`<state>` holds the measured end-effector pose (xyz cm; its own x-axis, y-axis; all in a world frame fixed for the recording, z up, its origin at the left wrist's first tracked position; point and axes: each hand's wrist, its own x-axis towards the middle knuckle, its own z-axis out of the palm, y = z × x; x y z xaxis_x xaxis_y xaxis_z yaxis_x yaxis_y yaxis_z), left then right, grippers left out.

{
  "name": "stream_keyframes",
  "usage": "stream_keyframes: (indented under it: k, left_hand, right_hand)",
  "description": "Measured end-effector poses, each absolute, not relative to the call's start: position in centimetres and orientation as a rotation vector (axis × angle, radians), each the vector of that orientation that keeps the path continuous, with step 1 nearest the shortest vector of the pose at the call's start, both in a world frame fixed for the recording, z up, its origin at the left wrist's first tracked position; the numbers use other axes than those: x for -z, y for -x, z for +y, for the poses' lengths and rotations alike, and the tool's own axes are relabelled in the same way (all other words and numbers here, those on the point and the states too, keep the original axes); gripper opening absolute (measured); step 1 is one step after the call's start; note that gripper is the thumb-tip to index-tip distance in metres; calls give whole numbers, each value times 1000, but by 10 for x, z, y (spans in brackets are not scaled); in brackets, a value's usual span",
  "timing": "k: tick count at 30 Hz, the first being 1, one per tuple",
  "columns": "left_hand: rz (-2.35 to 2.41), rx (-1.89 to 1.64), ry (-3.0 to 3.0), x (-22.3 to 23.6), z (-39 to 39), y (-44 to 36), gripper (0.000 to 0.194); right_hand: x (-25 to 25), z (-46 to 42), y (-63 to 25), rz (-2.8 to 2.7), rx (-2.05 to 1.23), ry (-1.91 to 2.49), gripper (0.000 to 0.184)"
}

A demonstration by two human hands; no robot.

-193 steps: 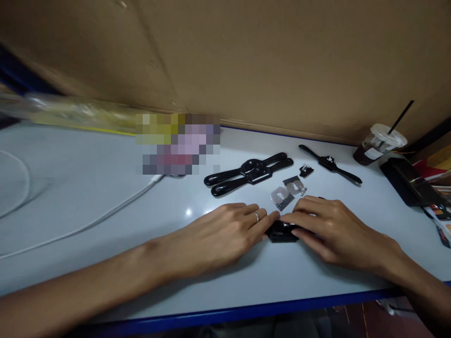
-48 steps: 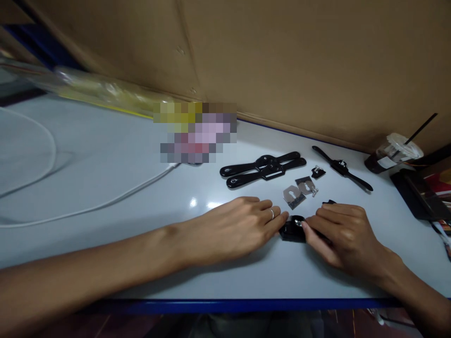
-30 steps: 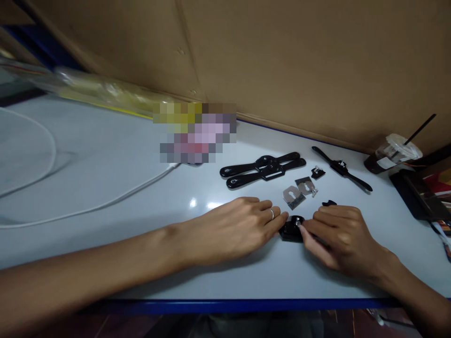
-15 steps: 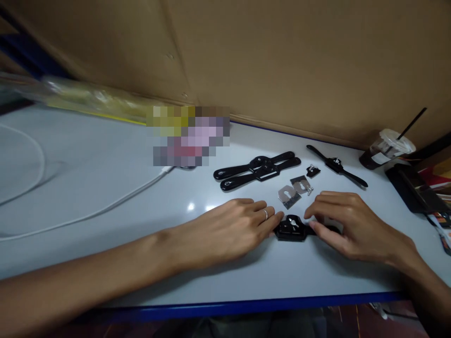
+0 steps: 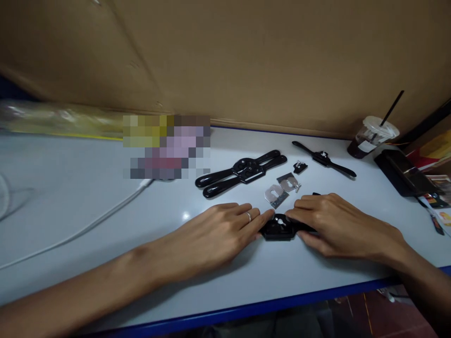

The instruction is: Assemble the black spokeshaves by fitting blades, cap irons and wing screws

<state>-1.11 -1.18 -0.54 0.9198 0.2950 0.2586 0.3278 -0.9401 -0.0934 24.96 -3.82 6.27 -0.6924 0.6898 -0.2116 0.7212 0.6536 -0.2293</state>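
We see a black spokeshave lying flat on the white table, near the front edge and right of centre. Its body is glossy black metal, wide and angular in the middle, with a small bright screw head showing on top. Only this middle part shows; both handles are covered by the hands, so we cannot tell their shape. Its long axis runs across the table from about 9 o'clock to 3 o'clock, tilted a little, and we cannot tell which side is the front.

Our left hand lies palm down at 9 o'clock of the body, fingers stretched flat and together, tips touching its left end; a ring sits on one finger. It presses rather than grasps. Our right hand lies at 3 o'clock, fingers curved loosely over the right handle, tips at the body's edge; we cannot tell whether they close round it.

At 12 o'clock of the body, close by, two flat steel blades lie overlapping, each with a keyhole slot. Beyond them at 11 o'clock two more black spokeshaves lie side by side, touching. At 1 o'clock a small black clamp lies near a slimmer spokeshave. Far at 2 o'clock stands a cup with a straw.
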Motion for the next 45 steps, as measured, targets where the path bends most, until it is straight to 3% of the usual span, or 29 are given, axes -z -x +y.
stream_keyframes:
  k: [7, 22, 30, 39, 45]
  left_hand:
    - [-443, 369, 2917, 2, -13, 9, 25]
    - [-373, 362, 2865, 3, -14, 9, 27]
    - [-391, 334, 2896, 3, -15, 10, 28]
    - [-433, 314, 2922, 3, -14, 10, 22]
    - [-430, 345, 2918, 3, -14, 9, 27]
  right_hand:
    - [-61, -41, -251, 2789, 397, -1193, 23]
    - [-62, -40, -248, 2899, 432, -1240, 16]
    - [-54, -44, -245, 3100, 580, -1089, 24]
    - [-46, -39, -247, 3148, 245, -1140, 24]
    - [-56, -37, -251, 2974, 346, -1249, 16]
